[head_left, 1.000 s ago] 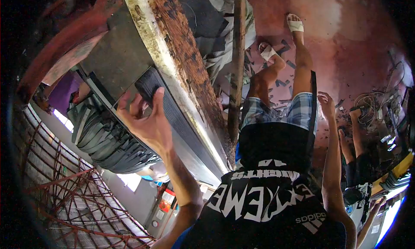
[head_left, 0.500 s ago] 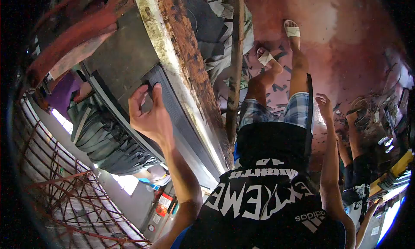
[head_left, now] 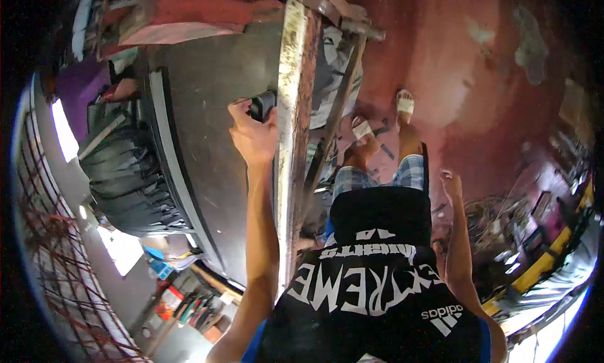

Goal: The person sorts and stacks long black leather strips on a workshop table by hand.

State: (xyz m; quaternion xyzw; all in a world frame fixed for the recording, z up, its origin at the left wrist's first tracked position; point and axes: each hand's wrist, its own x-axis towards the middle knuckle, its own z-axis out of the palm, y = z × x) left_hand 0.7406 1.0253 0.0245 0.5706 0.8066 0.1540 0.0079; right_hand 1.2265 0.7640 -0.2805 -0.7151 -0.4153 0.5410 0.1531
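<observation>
Left hand [head_left: 253,141] pinches a black piece [head_left: 263,104] over the dark tabletop [head_left: 214,79], just beside a scuffed rail [head_left: 291,79]. The right hand [head_left: 450,184] hangs above red floor [head_left: 478,117], its grip too blurred to tell.

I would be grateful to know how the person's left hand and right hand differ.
The left hand curls around a dark piece, while the right hand shows nothing held. The left hand is over the dark tabletop; the right hand is over the reddish floor. The left hand looks larger in view than the right hand. Both are bare.
</observation>
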